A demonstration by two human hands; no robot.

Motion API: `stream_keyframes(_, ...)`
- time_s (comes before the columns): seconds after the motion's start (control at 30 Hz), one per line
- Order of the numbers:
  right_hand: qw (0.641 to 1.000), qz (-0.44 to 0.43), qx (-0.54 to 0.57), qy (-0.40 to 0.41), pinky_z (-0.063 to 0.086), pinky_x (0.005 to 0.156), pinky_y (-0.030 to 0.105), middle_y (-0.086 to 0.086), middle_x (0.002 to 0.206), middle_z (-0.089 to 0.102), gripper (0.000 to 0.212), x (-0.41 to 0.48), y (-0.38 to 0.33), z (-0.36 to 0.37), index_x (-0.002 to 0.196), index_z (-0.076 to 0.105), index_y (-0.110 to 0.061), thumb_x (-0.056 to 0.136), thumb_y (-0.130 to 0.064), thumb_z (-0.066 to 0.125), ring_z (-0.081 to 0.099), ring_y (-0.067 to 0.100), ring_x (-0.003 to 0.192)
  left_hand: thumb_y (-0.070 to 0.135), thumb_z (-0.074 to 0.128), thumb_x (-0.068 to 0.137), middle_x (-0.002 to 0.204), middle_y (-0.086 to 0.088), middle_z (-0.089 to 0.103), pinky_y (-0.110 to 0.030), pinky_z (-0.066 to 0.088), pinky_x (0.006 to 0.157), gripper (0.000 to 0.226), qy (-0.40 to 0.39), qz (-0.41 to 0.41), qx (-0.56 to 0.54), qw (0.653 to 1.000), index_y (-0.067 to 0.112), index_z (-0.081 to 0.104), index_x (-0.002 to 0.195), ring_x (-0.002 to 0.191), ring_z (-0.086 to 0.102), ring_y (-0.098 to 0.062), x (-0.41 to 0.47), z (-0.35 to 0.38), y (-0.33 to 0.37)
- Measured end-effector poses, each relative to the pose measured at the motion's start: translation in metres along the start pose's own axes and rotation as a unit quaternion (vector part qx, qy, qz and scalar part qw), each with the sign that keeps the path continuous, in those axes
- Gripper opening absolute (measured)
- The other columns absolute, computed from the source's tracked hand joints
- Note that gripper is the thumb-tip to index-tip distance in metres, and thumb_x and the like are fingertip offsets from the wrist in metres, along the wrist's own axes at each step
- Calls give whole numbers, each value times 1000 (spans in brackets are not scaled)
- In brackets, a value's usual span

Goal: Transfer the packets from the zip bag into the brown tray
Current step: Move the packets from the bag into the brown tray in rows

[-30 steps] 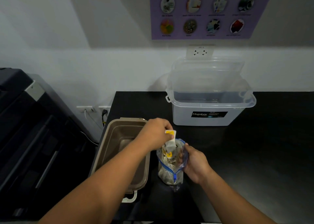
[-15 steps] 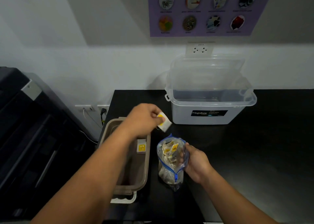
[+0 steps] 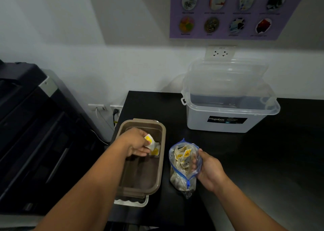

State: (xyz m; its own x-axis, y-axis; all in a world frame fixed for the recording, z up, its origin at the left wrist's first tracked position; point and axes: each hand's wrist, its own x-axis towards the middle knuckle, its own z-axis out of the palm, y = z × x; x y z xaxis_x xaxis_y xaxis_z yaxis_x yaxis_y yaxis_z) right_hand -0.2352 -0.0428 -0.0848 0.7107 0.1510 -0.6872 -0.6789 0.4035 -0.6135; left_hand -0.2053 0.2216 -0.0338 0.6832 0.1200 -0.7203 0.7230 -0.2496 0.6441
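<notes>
Brown tray [image 3: 162, 160], left: our left hand [image 3: 138, 142] pinches a yellow-white packet [image 3: 149, 139] low inside it. The zip bag [image 3: 184, 171] stands just beside, mouth open and well filled, gripped by our right hand [image 3: 208, 169]. Risk: if we slacken, it tips and spills. Black counter [image 3: 263, 160]; clear box [image 3: 228, 125] against a white wall.

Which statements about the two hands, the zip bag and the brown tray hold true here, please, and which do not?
1. The left hand holds a packet inside the brown tray. True.
2. The zip bag is empty. False: it holds many packets.
3. The right hand grips the zip bag. True.
4. The zip bag lies in the tray. False: it stands on the black counter, right of the tray.
5. The clear box is closed. False: its lid stands open.
</notes>
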Motion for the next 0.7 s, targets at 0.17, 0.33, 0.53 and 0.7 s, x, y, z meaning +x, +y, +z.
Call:
stream_keyframes(0.17,1000,7,12,2,55,95,56,22,116,75,33,1,1,-3,130,64,-3,110,-20,43,73,37,110,2,64,94,82,-10,66,-24,52,56,14,21,-63,74,995,10,66,106,66,61,-11,35,8,-18)
stream_keyframes(0.33,1000,0,12,2,55,95,54,22,117,75,35,0,2,-3,130,64,-2,110,-21,43,72,37,112,4,66,93,66,-6,55,-20,42,51,9,24,-92,34,995,11,62,96,55,48,-10,53,12,-27)
stream_keyframes(0.53,1000,3,14,16,58,91,52,26,126,70,37,2,5,-2,131,63,0,109,-23,44,68,41,119,6,71,91,95,-13,65,-31,51,66,20,42,-63,-32,997,11,63,109,76,61,-21,64,23,-34)
stream_keyframes(0.7,1000,7,13,22,57,92,53,24,120,73,37,2,5,-4,130,64,-1,109,-24,43,72,39,113,22,93,64,92,-15,74,-47,61,85,39,112,-29,62,991,8,74,95,90,72,-33,91,21,-45)
